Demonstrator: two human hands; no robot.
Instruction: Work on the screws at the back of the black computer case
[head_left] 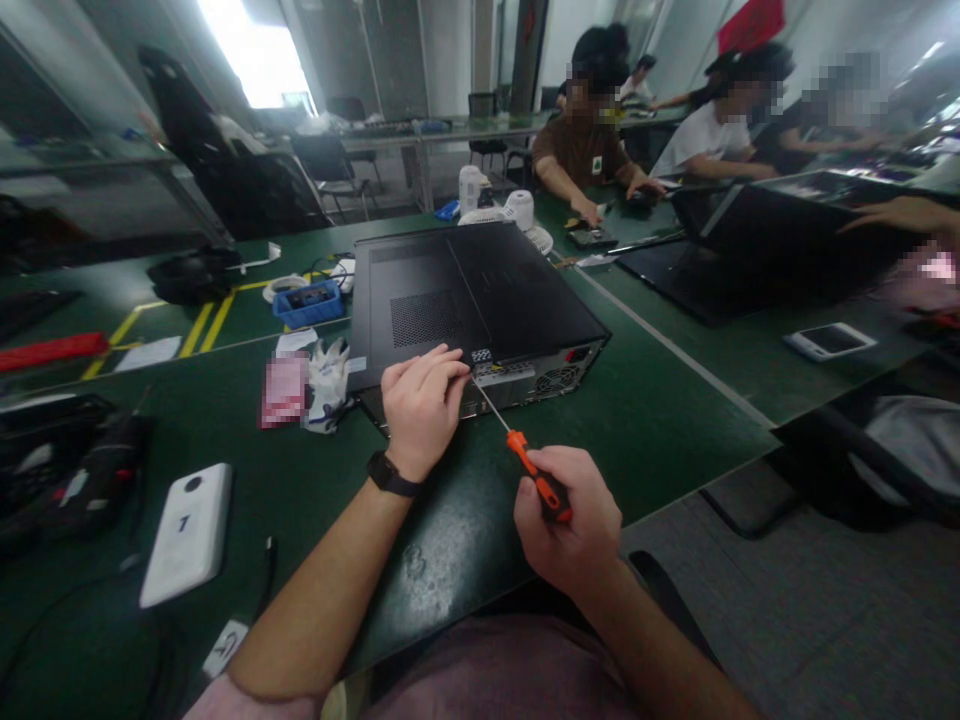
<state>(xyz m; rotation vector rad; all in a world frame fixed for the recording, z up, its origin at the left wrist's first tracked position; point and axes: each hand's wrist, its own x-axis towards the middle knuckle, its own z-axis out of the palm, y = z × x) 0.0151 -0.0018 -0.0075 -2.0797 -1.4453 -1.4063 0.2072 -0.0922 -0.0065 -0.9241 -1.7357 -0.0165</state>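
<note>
A black desktop computer case point(517, 270) lies on its side on the green table, its metal rear panel facing me. My right hand point(574, 515) is wrapped round the orange and black handle of a screwdriver point(519, 440). The thin shaft runs up and left to the rear panel's top edge. My left hand point(424, 405), with a black watch on the wrist, rests at that edge beside the screwdriver's tip. Its fingers are closed together there, and whatever they pinch is hidden. The exact spot under the tip is too small to make out.
Left of the case are a blue bin point(307, 303) with small parts, a white glove point(327, 385) and a white power bank point(187, 535). White devices point(491, 205) stand behind it. Co-workers sit at the right, near another open black case point(780, 235) and a phone point(831, 341).
</note>
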